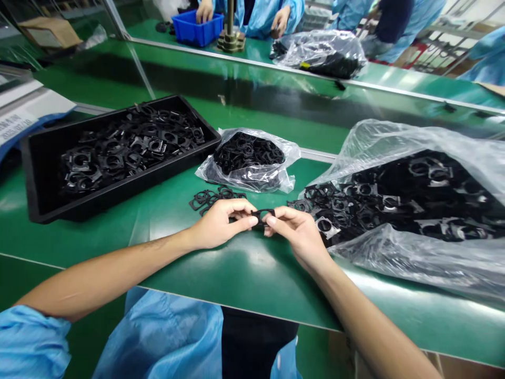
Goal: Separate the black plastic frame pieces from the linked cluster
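Note:
My left hand (221,223) and my right hand (296,231) meet over the green table (244,273), both pinching one small black plastic part (262,215) between fingertips. Just beyond my left hand lie a few flat black ring-shaped parts (209,198) loose on the table. A small clear bag (252,158) of the same thin black pieces sits behind them. To my right a large clear bag (418,210) lies open, spilling several black square frames with round holes near my right hand.
A black tray (43,179) with several assembled black frames stands at the left. Beyond a metal rail, other people in blue coats work at a far bench with a blue bin (195,29) and another clear bag (323,52). The table's front edge is close to me.

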`<state>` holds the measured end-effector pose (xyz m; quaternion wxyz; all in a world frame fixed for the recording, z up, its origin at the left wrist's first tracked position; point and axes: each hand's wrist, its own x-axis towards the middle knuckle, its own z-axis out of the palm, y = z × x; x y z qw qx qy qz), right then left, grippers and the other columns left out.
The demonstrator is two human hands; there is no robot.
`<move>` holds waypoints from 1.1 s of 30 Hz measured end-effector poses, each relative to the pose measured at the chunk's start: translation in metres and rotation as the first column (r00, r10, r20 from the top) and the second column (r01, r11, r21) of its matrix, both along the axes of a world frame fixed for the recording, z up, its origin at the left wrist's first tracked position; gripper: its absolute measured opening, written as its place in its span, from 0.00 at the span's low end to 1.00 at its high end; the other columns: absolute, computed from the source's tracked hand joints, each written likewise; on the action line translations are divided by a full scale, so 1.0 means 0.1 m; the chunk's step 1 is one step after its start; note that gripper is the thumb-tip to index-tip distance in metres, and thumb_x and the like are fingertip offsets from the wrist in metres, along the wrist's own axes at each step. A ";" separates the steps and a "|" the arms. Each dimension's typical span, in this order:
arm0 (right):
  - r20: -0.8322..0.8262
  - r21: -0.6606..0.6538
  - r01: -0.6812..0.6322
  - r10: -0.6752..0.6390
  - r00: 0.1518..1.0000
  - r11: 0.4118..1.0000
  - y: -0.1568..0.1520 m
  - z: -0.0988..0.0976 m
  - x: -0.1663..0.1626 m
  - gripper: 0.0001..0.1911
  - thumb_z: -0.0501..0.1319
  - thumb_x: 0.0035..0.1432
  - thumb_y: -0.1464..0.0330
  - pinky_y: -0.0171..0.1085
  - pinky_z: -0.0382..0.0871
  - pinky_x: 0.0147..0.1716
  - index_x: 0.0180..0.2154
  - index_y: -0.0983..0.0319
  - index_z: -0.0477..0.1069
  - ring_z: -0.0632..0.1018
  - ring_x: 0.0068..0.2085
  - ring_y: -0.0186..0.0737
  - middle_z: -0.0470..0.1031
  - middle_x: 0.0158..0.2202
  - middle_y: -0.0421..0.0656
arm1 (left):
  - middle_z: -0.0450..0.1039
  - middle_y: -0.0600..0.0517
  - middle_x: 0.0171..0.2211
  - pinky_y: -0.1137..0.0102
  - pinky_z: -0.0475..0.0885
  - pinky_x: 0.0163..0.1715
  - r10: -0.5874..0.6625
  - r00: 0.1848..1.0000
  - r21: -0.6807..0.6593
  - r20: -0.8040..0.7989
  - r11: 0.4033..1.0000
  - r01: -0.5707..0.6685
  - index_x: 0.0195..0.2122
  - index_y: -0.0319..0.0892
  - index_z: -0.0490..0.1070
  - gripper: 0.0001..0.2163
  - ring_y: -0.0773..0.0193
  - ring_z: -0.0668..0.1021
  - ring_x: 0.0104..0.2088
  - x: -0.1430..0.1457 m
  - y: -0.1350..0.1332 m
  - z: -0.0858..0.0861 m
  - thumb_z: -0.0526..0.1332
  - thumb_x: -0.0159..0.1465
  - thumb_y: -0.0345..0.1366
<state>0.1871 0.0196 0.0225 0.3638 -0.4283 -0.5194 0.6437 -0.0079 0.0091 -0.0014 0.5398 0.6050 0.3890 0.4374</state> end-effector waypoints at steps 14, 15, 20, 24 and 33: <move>-0.003 -0.053 -0.066 0.066 0.998 0.996 0.00 0.02 0.03 0.20 0.74 0.49 0.54 0.34 0.70 0.33 0.22 0.62 0.74 0.74 0.26 0.33 0.75 0.21 0.39 | 0.77 0.50 0.28 0.73 0.75 0.31 -0.041 0.992 -0.108 0.120 0.993 0.055 0.33 0.36 0.78 0.14 0.66 0.79 0.28 -0.02 0.02 0.03 0.71 0.58 0.44; -0.009 -0.062 -0.075 0.074 0.997 0.995 0.00 0.02 0.03 0.20 0.74 0.49 0.54 0.34 0.70 0.33 0.22 0.63 0.75 0.74 0.27 0.33 0.75 0.22 0.39 | 0.77 0.51 0.28 0.73 0.75 0.31 -0.055 0.991 -0.109 0.118 0.992 0.068 0.33 0.36 0.78 0.13 0.66 0.78 0.28 -0.03 0.02 0.04 0.71 0.58 0.43; -0.014 -0.089 -0.053 0.052 0.999 0.995 -0.01 0.02 0.03 0.19 0.74 0.48 0.54 0.35 0.70 0.32 0.23 0.62 0.74 0.74 0.26 0.33 0.75 0.23 0.40 | 0.77 0.51 0.27 0.73 0.75 0.31 -0.070 0.988 -0.127 0.137 0.988 0.088 0.33 0.36 0.78 0.13 0.67 0.78 0.28 -0.03 0.02 0.04 0.72 0.58 0.43; -0.008 -0.080 -0.042 0.041 0.999 0.996 0.00 0.03 0.02 0.21 0.75 0.46 0.53 0.35 0.71 0.32 0.22 0.62 0.73 0.73 0.26 0.34 0.75 0.22 0.39 | 0.78 0.50 0.29 0.71 0.76 0.33 -0.049 0.980 -0.161 0.192 0.984 0.080 0.35 0.36 0.76 0.15 0.65 0.80 0.29 0.00 0.01 0.02 0.72 0.58 0.45; -0.024 -0.117 -0.085 0.083 0.996 0.989 -0.01 0.02 0.00 0.21 0.76 0.44 0.53 0.35 0.72 0.31 0.23 0.62 0.75 0.74 0.26 0.33 0.76 0.23 0.39 | 0.78 0.49 0.28 0.70 0.75 0.36 -0.172 0.950 -0.265 0.262 0.933 0.242 0.36 0.35 0.76 0.19 0.65 0.79 0.30 -0.04 0.05 0.00 0.71 0.58 0.49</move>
